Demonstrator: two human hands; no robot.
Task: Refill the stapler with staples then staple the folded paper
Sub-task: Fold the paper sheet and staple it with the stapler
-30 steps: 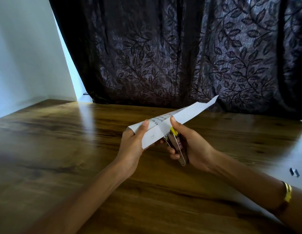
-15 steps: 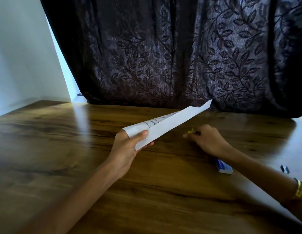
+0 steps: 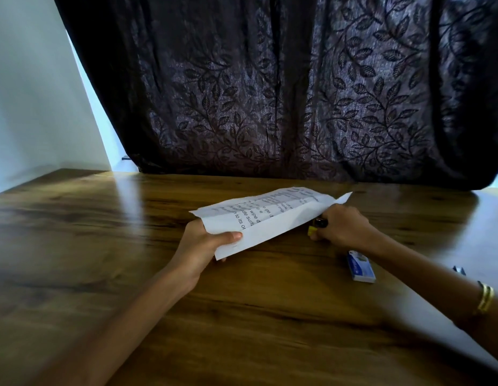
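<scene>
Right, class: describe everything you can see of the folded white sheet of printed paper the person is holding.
The folded white sheet of printed paper is thin and creased lengthwise, with black text on its upper face, mostly too blurred to read. It is held above the brown wooden table, slanting up from near left to far right, ending in a pointed corner. The left hand pinches its near end, thumb on top. Its far end passes over the right hand; whether they touch cannot be told.

I see my left hand (image 3: pixel 207 243) pinching the near end of the folded paper (image 3: pixel 266 218), held just above the wooden table (image 3: pixel 103 246). My right hand (image 3: pixel 344 228) curls over what looks like the stapler (image 3: pixel 316 226), mostly hidden, resting on the table. A small blue-and-white box (image 3: pixel 360 266) lies beside my right forearm.
</scene>
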